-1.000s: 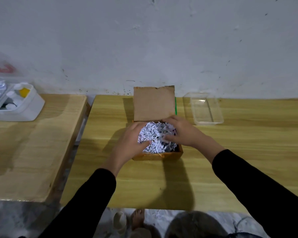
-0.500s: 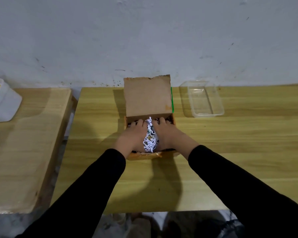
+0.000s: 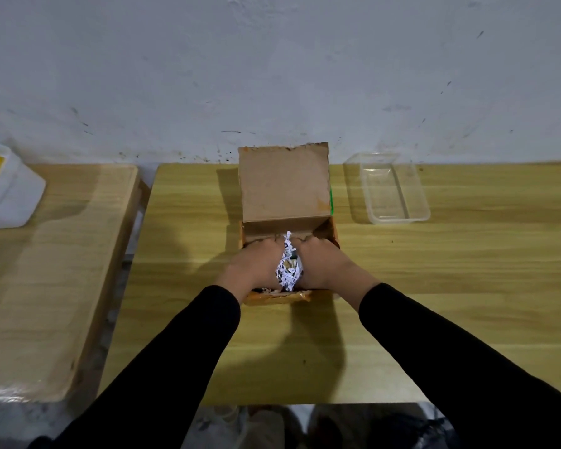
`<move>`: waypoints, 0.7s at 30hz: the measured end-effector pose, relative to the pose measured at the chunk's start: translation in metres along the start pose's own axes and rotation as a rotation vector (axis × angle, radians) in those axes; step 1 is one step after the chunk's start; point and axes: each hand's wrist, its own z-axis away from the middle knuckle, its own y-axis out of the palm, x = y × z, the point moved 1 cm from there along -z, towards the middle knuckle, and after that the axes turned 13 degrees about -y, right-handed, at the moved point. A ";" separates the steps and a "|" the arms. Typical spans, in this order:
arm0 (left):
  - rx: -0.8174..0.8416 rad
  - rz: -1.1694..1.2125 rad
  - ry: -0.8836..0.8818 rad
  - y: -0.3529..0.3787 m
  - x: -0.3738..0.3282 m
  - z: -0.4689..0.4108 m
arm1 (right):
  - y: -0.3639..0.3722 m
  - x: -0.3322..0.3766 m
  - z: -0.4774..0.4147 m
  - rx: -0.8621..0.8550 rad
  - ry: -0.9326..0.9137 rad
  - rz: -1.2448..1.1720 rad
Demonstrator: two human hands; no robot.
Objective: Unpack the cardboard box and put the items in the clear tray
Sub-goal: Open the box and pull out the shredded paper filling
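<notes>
Watching the head cam feed here. Way off to the left of my hands there's a white plastic container [image 3: 4, 192] with a yellow patch on top. It sits on a lighter side table [image 3: 52, 270], well apart from the action.

Both hands are down inside the cardboard box [image 3: 284, 189], which sits on the main wooden table [image 3: 450, 286]. The left hand [image 3: 251, 267] is in the left half of the box. Its knuckles are bent and its fingers are curled down into the shredded paper [image 3: 287, 270], gripping that side of the wad. I can't see the fingertips, they're buried. The paper is squeezed up into a narrow white ridge right between the two hands, touching both. The right hand [image 3: 324, 265] mirrors that on the other side, with fingers hooked down and curled round its side of the wad, tips hidden too. There's something darker mixed in with the shreds but I can't tell what it is.

Just past my knuckles the box's lid stands upright, with a thin green strip [image 3: 331, 202] along its right edge. The near wall of the box is under my wrists.

Beyond and to the right of the right hand is the clear tray [image 3: 402, 219]. It's on the same table, near the box but not touching it.
</notes>
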 end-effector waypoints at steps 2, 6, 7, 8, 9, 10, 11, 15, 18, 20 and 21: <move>0.007 0.008 -0.007 -0.002 -0.002 0.003 | -0.005 0.004 0.003 0.013 0.015 -0.028; 0.003 0.038 -0.028 -0.009 -0.005 0.010 | -0.014 0.010 0.008 0.033 0.032 -0.062; 0.002 0.042 -0.033 -0.009 -0.006 0.012 | -0.015 0.011 0.010 0.035 0.038 -0.070; 0.000 0.048 -0.039 -0.009 -0.007 0.014 | -0.016 0.012 0.011 0.033 0.043 -0.076; -0.001 0.054 -0.046 -0.008 -0.008 0.016 | -0.016 0.013 0.012 0.034 0.046 -0.081; -0.005 0.060 -0.051 -0.007 -0.008 0.018 | -0.014 0.014 0.013 0.032 0.048 -0.085; -0.010 0.063 -0.055 -0.007 -0.009 0.019 | -0.013 0.014 0.014 0.023 0.050 -0.088; -0.038 0.056 -0.065 -0.011 -0.009 0.022 | -0.009 0.013 0.013 -0.048 0.047 -0.088; -0.057 0.042 -0.051 -0.014 -0.010 0.021 | -0.004 0.010 0.012 -0.121 0.053 -0.104; -0.077 0.001 -0.036 -0.017 -0.011 0.021 | 0.000 0.009 0.010 -0.181 0.065 -0.114; -0.081 -0.015 -0.032 -0.018 -0.010 0.020 | 0.002 0.009 0.010 -0.203 0.075 -0.123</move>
